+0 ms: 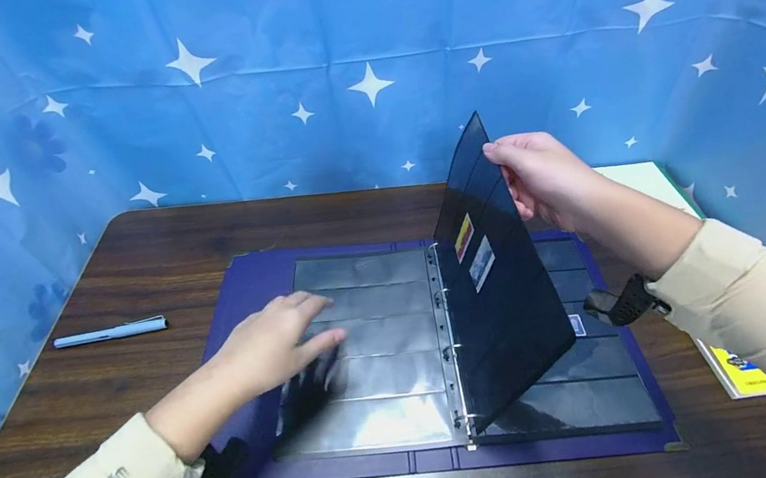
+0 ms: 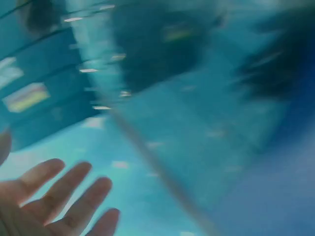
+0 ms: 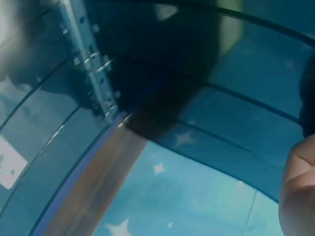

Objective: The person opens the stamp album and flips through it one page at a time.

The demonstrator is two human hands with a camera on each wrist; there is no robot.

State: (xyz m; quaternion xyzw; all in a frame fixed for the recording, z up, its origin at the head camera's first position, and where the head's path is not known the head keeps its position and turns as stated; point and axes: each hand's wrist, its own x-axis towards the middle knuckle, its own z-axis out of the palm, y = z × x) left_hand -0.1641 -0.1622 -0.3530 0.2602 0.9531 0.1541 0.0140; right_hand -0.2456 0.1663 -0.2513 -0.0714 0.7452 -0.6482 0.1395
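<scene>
A purple ring-binder stamp album [image 1: 240, 292] lies spread out on the table. My right hand [image 1: 543, 176] pinches the outer upper edge of a black pocket page [image 1: 509, 336], which stands nearly upright on the rings. On that page show a red-and-yellow stamp [image 1: 464, 238] and a bluish stamp [image 1: 482, 264]. Another small stamp [image 1: 577, 325] peeks out on the black page beneath. My left hand [image 1: 281, 339] is over the left-hand pocket page [image 1: 384, 336], fingers loosely spread and holding nothing. The left wrist view is blurred; the left fingers [image 2: 81, 196] appear extended there.
A light blue pen [image 1: 111, 332] lies left of the album on the wooden table [image 1: 177, 238]. At the right, partly behind my right arm, are a pale green-edged book or pad [image 1: 640, 183] and a yellow booklet [image 1: 752, 378]. A blue star-patterned curtain [image 1: 257, 32] hangs behind.
</scene>
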